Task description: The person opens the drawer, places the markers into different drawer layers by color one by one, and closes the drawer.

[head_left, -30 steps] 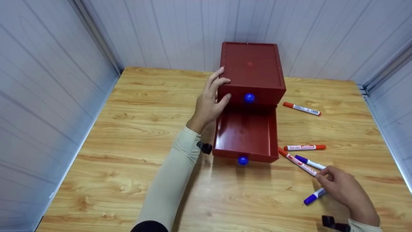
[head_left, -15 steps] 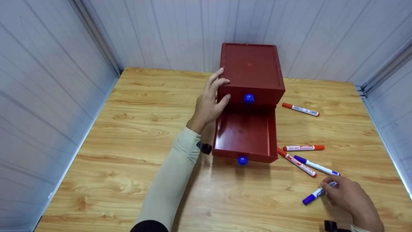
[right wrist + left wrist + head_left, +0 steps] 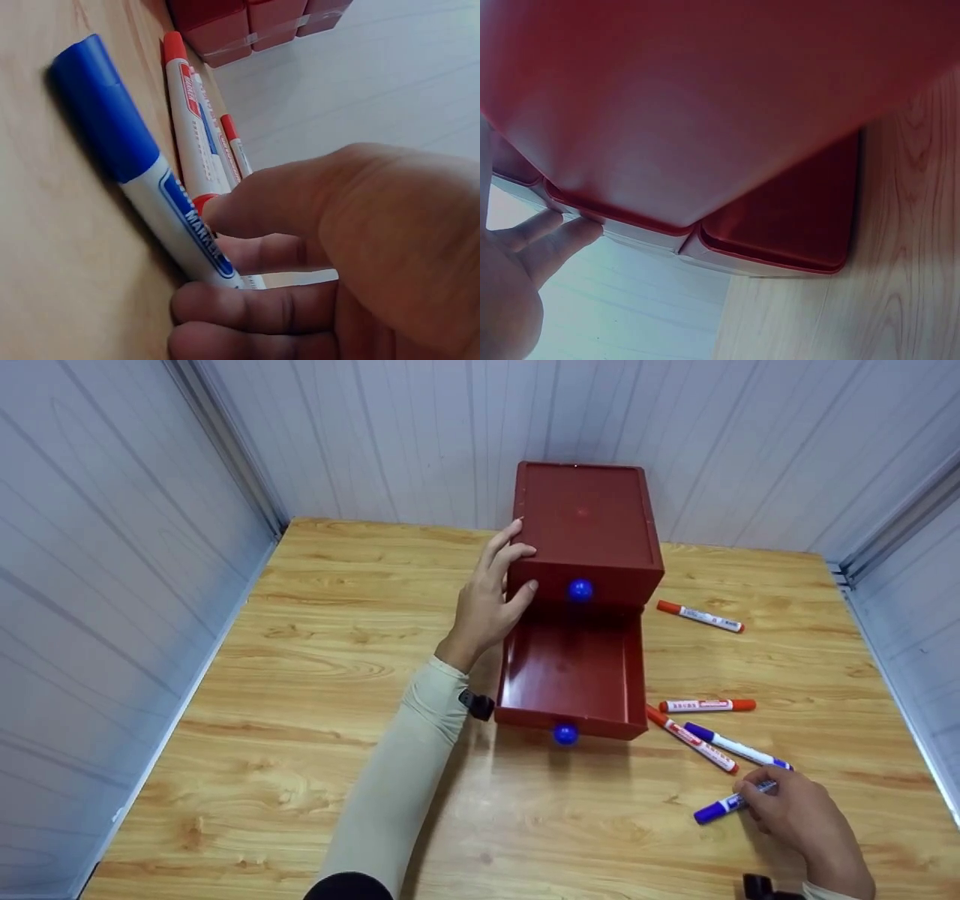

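A red drawer cabinet (image 3: 589, 521) has its lower drawer (image 3: 574, 675) pulled out, with no object visible inside. My left hand (image 3: 484, 607) holds the cabinet's left side, fingers along the top edge and thumb on the front. In the left wrist view, fingertips (image 3: 581, 229) touch the red plastic. At the right, my right hand (image 3: 799, 814) pinches a blue-capped marker (image 3: 716, 810) by its white barrel. In the right wrist view, the blue-capped marker (image 3: 165, 195) reads "MARKER"; its rear end is hidden by the fingers.
Right of the drawer lie a red marker (image 3: 709, 706), a second red marker (image 3: 701, 748) slanting by the drawer's corner, and a blue-capped marker (image 3: 739, 747) beside it. Farther back is another red marker (image 3: 701, 616). Pale panel walls (image 3: 390, 442) enclose the wooden table (image 3: 337, 660).
My right hand has moved from beside the slanting markers down to the lower blue-capped marker and now pinches it. That marker has shifted slightly left and up. The left hand stays put.
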The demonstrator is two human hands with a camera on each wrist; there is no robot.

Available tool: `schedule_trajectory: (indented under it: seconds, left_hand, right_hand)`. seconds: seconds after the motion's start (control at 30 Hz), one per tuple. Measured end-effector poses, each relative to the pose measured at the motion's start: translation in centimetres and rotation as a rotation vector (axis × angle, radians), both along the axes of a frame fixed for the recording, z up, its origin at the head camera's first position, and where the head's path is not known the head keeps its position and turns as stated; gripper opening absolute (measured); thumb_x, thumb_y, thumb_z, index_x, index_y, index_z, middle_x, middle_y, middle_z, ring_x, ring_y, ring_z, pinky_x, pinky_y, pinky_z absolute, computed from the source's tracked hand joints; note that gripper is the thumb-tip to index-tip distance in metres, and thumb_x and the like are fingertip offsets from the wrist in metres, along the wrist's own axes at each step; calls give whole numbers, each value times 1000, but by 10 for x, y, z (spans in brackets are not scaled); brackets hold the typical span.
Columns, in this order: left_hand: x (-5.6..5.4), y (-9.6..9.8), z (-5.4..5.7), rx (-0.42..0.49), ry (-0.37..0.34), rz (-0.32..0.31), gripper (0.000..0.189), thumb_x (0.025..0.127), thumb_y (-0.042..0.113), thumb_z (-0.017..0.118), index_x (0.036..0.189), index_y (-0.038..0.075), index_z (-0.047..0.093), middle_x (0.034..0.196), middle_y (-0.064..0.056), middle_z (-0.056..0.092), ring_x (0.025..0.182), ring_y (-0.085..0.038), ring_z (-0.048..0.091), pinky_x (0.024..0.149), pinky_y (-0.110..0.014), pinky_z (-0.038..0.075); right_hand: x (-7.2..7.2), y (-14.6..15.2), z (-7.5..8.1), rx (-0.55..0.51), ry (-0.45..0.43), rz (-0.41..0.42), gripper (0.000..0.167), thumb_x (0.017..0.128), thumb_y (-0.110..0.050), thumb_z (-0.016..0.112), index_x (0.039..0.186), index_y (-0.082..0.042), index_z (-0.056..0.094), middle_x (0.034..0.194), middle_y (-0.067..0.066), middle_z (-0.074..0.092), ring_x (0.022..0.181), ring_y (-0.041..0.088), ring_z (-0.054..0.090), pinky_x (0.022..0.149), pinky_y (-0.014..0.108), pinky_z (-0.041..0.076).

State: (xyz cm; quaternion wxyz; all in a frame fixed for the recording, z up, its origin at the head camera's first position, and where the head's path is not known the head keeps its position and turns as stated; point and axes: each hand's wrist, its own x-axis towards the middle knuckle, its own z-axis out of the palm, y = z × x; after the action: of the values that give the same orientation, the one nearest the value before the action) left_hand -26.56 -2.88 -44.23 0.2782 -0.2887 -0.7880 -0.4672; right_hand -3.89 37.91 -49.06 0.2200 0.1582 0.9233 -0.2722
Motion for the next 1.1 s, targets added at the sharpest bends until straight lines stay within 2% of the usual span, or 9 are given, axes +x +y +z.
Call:
schedule_trajectory:
  seconds: [0.17, 0.4, 0.67, 0.83, 1.1]
  left_hand:
    - [0, 0, -1, -3, -7, 1, 39, 93, 19, 66, 131, 21, 56, 159, 9, 34, 57, -7, 39, 51, -27, 39]
    - [1, 0, -1, -4, -25, 3, 40, 92, 17, 66, 130, 22, 55, 159, 10, 33, 57, -6, 38, 51, -26, 39]
    - [0, 0, -1, 6, -31, 4, 40, 92, 17, 67, 130, 21, 56, 158, 11, 33, 56, -6, 39, 51, -26, 40]
    - [0, 0, -1, 8, -34, 2, 40, 92, 17, 67, 130, 21, 56, 158, 12, 33, 55, -7, 38, 50, -26, 39]
    - [-1, 0, -2, 10, -20, 1, 41, 92, 18, 68, 131, 21, 56, 159, 10, 33, 56, -7, 38, 51, -26, 38]
  right_hand:
    - [0, -4, -3, -28, 1, -92, 39, 100, -32, 58, 115, 4, 63, 76, 3, 65, 68, 18, 61, 60, 34, 49]
    - [3, -6, -8, -97, 103, -130, 37, 99, -32, 60, 109, 3, 65, 71, 1, 67, 63, 15, 64, 56, 32, 52]
    - [-1, -7, -9, -85, 40, -177, 48, 97, -44, 62, 112, 2, 62, 79, 4, 66, 68, 16, 64, 59, 34, 52]
    - [-1, -5, -11, -112, 60, -176, 48, 97, -40, 65, 115, 4, 60, 83, 7, 66, 69, 16, 64, 60, 34, 53]
    - [0, -3, -14, -168, 48, -218, 43, 97, -33, 64, 118, 3, 58, 84, 8, 66, 70, 18, 65, 62, 35, 54]
